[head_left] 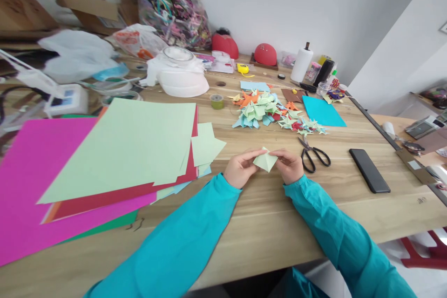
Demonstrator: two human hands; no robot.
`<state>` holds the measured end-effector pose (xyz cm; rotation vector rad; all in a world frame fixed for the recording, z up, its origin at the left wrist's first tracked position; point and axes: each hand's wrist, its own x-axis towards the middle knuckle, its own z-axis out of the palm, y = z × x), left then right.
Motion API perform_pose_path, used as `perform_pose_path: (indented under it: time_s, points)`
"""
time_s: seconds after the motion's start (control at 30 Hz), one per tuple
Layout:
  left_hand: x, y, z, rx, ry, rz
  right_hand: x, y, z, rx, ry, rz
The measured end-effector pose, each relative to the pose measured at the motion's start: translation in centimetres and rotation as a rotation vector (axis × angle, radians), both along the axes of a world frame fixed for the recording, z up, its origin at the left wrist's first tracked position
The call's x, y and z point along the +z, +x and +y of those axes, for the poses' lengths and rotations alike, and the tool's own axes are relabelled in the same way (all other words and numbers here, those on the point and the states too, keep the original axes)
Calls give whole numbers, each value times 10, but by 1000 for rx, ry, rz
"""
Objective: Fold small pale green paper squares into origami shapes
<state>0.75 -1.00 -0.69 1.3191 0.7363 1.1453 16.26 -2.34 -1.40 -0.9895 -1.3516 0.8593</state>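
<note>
A small folded piece of pale green paper (265,160) is held between both hands just above the wooden table (265,223). My left hand (240,168) pinches its left side, fingers closed on it. My right hand (289,165) pinches its right side the same way. Both arms wear teal sleeves. A pile of small folded paper figures (268,112) in green, orange, blue and red lies behind the hands.
Large sheets of pale green, red and pink paper (115,158) are stacked at the left. Black scissors (313,153) and a black phone (369,170) lie to the right. A blue sheet (323,111), tape roll (217,101), paper towel roll (301,64) and clutter fill the back.
</note>
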Motion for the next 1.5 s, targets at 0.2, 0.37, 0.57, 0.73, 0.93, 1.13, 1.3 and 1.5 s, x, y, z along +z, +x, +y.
perform_pose_path:
  time_s: [0.2,0.37,0.57,0.73,0.93,1.13,1.3,1.5]
  points:
    - [2,2,-2,119,41,48,2,0,-2,21,15,-12]
    - [0,3,-2,216,182,165,8,-3,-7,92,-57,30]
    - [-2,2,-3,233,151,190,-1,-6,-2,69,-261,38]
    - [3,2,-7,205,22,148,-2,-7,-3,85,-250,19]
    - [5,4,-10,170,14,183,1,-7,-5,63,-108,-13]
    - [3,5,-10,199,1,226,3,-4,-2,88,-13,-6]
    - [2,5,-7,251,33,222,6,-2,0,97,-71,50]
    - [2,4,-7,261,79,239,7,-2,-1,132,-63,49]
